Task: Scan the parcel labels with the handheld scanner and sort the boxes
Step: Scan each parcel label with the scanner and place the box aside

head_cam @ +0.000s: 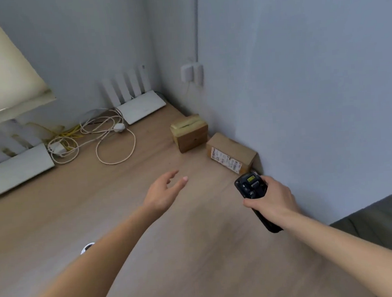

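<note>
Two small cardboard boxes sit on the wooden tabletop [149, 221] against the right wall. The nearer box [231, 152] shows a white printed label on its side facing me. The farther box [189, 132] has yellowish tape across its top. My right hand [272, 198] grips a black handheld scanner [252, 187], whose head points toward the labelled box just in front of it. My left hand [165, 192] hovers over the table with fingers relaxed and spread, holding nothing, left of the scanner and short of both boxes.
Two white routers [141, 105] [17, 167] with upright antennas stand at the back, with a tangle of white and yellow cables [101, 141] between them. A wall socket [192, 73] is in the corner. A small round white object [87, 247] lies near my left forearm.
</note>
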Available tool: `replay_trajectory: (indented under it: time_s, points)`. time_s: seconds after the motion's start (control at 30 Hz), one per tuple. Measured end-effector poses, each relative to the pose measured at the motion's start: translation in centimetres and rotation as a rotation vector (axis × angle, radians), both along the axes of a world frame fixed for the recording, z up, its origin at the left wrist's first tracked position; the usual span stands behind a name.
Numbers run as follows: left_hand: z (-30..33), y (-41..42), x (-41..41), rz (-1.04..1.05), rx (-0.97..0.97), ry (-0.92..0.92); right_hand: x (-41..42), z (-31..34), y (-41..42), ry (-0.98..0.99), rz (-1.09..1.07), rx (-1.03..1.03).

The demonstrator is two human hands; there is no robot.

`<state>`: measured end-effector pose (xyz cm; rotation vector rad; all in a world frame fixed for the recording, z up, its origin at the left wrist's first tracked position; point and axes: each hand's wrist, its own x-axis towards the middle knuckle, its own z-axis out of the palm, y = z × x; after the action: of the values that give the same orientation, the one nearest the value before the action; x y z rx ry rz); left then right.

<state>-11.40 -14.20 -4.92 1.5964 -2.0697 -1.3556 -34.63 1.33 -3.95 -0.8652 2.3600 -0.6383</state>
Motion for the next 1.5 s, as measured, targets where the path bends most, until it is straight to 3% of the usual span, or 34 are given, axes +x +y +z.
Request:
replay_trajectory:
  time_s: [0.17,0.37,0.5,0.63,1.07,1.37,1.5]
  points:
    - [-6.1,-5.1,-8.1,0.010,0.051,-0.002,-5.3,-5.8,-3.9,0.028,-0.029,0.014]
    - [-11.5,-9.0,-15.6,0.075,0.163,0.163,-8.2,-10.7,-6.6,-0.025,-0.014,-0.103]
    - [-13.7,-10.0,-18.3,0.116,0.232,0.299,-8.9,-12.6,-7.3,-0.104,0.000,-0.201]
    - [-14.4,-10.4,-18.0,0.199,0.199,0.319,-9.2,-13.4,-7.1,-0.231,0.011,-0.286]
    - [-7.9,-5.5,-9.6,0.220,0.098,0.355,-5.9,-8.2,-4.8,-0.345,0.086,-0.438]
    - [1.8,4.7,4.9,0.241,-0.028,0.472,4.4,0.5,2.0,-0.331,0.218,-0.461]
    - [5.9,11.1,12.6,0.389,-0.113,0.477,11.2,4.0,5.4,-0.362,0.270,-0.445]
